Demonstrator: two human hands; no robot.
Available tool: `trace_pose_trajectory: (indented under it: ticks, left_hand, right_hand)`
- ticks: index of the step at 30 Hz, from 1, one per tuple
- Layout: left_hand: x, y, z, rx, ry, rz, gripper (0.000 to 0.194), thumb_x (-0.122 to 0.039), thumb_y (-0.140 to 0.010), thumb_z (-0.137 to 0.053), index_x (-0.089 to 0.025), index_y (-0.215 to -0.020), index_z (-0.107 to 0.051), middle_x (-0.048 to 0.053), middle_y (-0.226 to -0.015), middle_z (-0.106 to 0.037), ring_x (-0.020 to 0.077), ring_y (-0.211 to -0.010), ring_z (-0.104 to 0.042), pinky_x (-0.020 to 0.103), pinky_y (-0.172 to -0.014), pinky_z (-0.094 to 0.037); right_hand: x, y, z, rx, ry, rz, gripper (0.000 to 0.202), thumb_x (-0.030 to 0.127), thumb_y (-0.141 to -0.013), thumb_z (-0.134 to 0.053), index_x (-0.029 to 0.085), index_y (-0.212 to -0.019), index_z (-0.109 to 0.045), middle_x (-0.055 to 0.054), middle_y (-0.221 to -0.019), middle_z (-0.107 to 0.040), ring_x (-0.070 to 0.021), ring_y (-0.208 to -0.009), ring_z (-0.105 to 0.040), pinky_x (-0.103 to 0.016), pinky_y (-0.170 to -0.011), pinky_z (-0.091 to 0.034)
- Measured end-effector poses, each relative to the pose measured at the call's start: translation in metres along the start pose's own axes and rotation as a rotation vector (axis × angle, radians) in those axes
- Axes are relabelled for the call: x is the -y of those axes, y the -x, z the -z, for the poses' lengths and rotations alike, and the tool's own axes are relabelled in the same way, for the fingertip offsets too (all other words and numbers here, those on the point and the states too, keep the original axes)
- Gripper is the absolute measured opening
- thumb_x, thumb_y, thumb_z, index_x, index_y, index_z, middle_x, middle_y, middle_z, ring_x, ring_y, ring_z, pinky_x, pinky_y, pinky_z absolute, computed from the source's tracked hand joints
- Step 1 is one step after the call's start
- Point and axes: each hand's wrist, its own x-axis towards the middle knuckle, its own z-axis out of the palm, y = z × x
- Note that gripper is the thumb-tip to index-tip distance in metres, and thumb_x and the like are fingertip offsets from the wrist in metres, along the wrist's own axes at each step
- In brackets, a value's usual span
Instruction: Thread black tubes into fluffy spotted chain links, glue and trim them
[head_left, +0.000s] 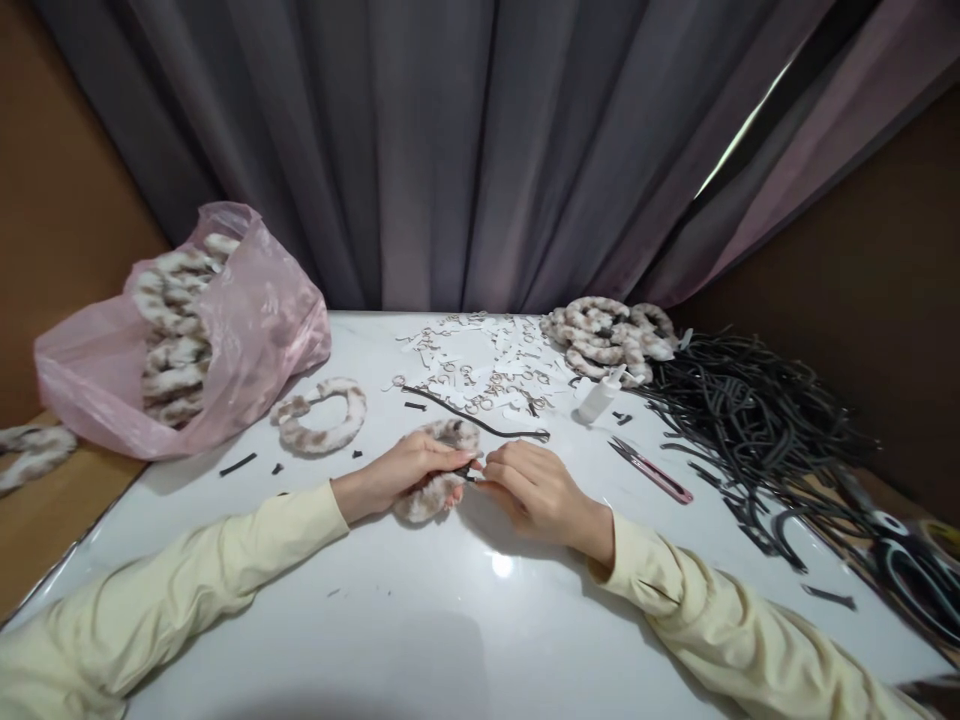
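Note:
My left hand [401,472] is closed around a furry white-and-brown tube [424,500], bent into a ring, just above the middle of the table. A small dark piece [466,472] shows at the tube's end, between the two hands. My right hand [536,492] pinches right beside that piece; its fingertips hide what they grip. Behind the hands lies a black cord [480,420] with metal ends. Another furry ring [324,415] rests to the left of my left hand.
A pink plastic bag [262,330] of furry tubes stands at left. White tags with metal rings [487,365] are scattered at the back. On the right are furry rings [611,335], a white bottle [598,398], thread snips [651,470], a heap of black cords [742,400] and scissors [911,570].

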Motion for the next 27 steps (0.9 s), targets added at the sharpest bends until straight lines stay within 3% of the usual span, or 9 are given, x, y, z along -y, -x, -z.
trace_pose_trajectory:
  ticks: [4,8,13,21,27]
  left_hand:
    - [-0.0016,0.0005,-0.0027,-0.045,0.068,0.011,0.035,-0.043,-0.075,-0.064,-0.008,-0.070,-0.069,0.007,-0.056,-0.063,0.0101,-0.048,-0.054,0.019,-0.048,-0.040]
    - [-0.0018,0.0001,-0.0029,-0.045,0.077,0.014,0.034,-0.041,-0.077,-0.063,-0.008,-0.071,-0.069,0.006,-0.057,-0.063,0.0101,-0.049,-0.055,0.019,-0.048,-0.040]
    - [-0.0013,-0.0004,-0.0003,-0.003,0.102,-0.004,0.036,-0.039,-0.081,-0.059,-0.008,-0.063,-0.066,0.006,-0.056,-0.062,0.0088,-0.047,-0.055,0.017,-0.047,-0.041]
    - [-0.0011,0.0015,-0.0040,-0.024,0.114,-0.004,0.034,-0.036,-0.080,-0.060,-0.007,-0.065,-0.067,0.006,-0.055,-0.063,0.0087,-0.046,-0.055,0.016,-0.046,-0.041]
    - [0.0024,0.0003,-0.0030,-0.050,0.113,-0.033,0.031,-0.037,-0.078,-0.062,-0.007,-0.072,-0.069,0.009,-0.064,-0.067,0.0107,-0.052,-0.059,0.017,-0.048,-0.043]
  right_hand:
    - [0.0017,0.0026,-0.0024,0.079,-0.048,-0.142,0.018,0.024,-0.088,-0.045,0.018,-0.072,-0.050,-0.002,-0.059,-0.050,-0.0147,-0.054,-0.043,-0.027,-0.052,-0.031]
    - [0.0043,0.0022,-0.0033,0.133,-0.131,-0.254,0.018,0.024,-0.089,-0.040,0.017,-0.075,-0.049,-0.002,-0.060,-0.051,-0.0131,-0.054,-0.044,-0.025,-0.053,-0.033]
    - [0.0033,-0.0004,0.0010,0.031,-0.141,-0.215,0.011,0.022,-0.087,-0.041,0.016,-0.081,-0.049,-0.002,-0.063,-0.051,-0.0129,-0.055,-0.043,-0.024,-0.053,-0.032]
    - [0.0046,0.0016,-0.0044,0.244,-0.104,-0.270,0.022,0.025,-0.091,-0.035,0.017,-0.074,-0.046,-0.001,-0.060,-0.049,-0.0121,-0.052,-0.040,-0.024,-0.053,-0.029]
    - [0.0041,0.0013,-0.0042,0.307,-0.096,-0.311,0.022,0.023,-0.090,-0.032,0.016,-0.076,-0.047,-0.003,-0.062,-0.052,-0.0116,-0.051,-0.039,-0.024,-0.053,-0.028]
